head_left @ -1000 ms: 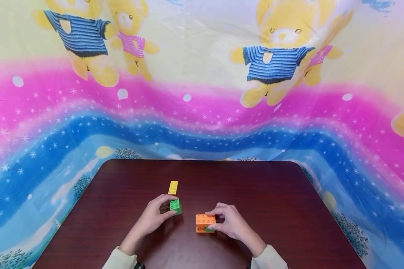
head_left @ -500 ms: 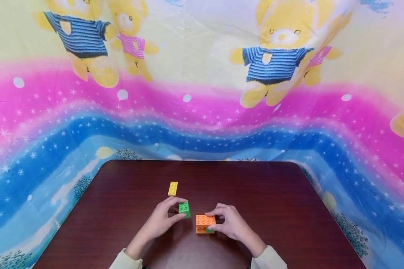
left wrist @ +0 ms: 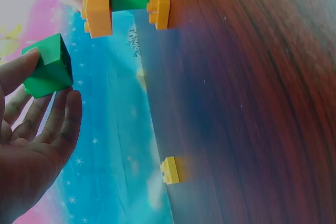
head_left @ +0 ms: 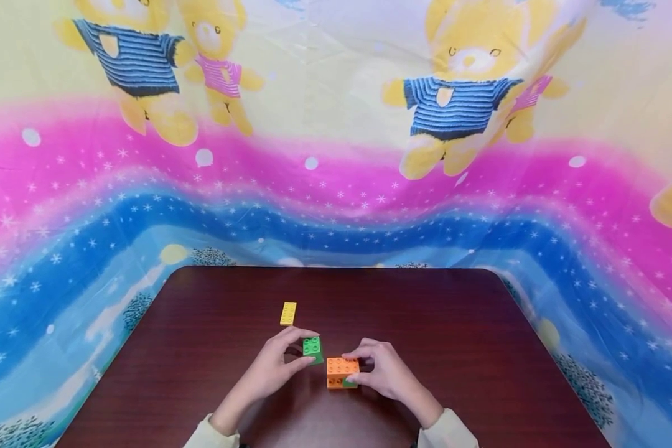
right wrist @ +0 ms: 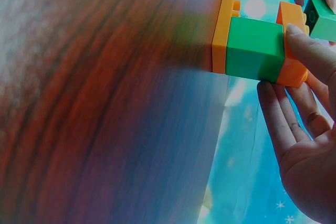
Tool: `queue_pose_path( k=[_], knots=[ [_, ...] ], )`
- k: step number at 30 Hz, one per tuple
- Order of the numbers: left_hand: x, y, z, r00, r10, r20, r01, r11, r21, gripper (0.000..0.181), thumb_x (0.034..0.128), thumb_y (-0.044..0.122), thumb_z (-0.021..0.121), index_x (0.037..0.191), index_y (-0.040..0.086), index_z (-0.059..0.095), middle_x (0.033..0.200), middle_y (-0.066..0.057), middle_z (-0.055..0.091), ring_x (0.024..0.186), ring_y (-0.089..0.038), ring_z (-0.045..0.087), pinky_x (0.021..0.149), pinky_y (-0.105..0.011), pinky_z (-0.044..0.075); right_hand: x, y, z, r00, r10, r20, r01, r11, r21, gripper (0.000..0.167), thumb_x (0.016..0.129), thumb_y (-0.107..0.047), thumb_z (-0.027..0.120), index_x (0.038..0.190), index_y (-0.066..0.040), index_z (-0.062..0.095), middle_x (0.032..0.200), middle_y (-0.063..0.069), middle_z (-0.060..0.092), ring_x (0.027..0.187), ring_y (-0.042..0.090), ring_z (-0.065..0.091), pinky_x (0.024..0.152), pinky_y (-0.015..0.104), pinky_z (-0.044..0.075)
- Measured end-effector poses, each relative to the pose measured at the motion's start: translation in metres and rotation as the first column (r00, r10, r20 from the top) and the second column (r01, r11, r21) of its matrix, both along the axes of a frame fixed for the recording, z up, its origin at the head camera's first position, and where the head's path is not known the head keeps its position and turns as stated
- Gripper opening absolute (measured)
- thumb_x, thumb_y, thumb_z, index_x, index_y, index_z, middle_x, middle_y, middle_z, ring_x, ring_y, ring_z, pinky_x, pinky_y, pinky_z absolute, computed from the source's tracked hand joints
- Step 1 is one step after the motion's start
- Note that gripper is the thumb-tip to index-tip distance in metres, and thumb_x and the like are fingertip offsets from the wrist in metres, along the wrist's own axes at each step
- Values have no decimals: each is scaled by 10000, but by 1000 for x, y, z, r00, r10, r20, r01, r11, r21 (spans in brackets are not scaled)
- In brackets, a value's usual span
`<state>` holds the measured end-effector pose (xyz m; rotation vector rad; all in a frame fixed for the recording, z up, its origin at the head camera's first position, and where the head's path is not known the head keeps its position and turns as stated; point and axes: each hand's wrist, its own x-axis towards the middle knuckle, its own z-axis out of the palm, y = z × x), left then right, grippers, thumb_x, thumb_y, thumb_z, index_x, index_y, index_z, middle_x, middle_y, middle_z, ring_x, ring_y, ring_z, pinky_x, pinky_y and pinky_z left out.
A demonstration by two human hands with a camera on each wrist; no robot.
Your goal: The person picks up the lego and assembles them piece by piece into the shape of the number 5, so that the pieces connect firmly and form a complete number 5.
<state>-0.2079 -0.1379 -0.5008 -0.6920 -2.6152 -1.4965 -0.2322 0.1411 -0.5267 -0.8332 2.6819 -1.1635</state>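
Observation:
Between thumb and fingers, my left hand (head_left: 272, 368) pinches a loose green toy brick (head_left: 312, 350), studs up, in the air just left of a small stack. That stack has an orange base plate (right wrist: 222, 35), a second green brick (right wrist: 255, 48) on one end of it, and an orange brick (right wrist: 292, 45) on top. My right hand (head_left: 388, 373) grips the stack from its right side, thumb on the orange brick. In the head view the stack seems to rest on the table. The loose brick and the stack are apart, with a narrow gap.
A flat yellow brick (head_left: 288, 313) lies on the dark wooden table (head_left: 437, 323) beyond my left hand. Behind the table's far edge hangs a printed cloth (head_left: 336, 186) with bears and snowflakes.
My left hand has carried the loose green brick to the right, up close to the stack, slowing in the last half second. My right hand and the stack have stayed put.

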Motion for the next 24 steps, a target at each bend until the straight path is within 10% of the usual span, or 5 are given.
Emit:
queue_pose_path(
  k=[24],
  knots=[
    [-1,24,-4,995,-81,53,81,997,7,347,979,217,733,1307,301,656,1195,65,638,1063,-207,678,964,-473,583,-2,1,-2,1000,13,14,-12,1000,-27,389,829,-257,888,1197,-180,791,923,-119,628,900,42,630,845,373,629]
  ],
)
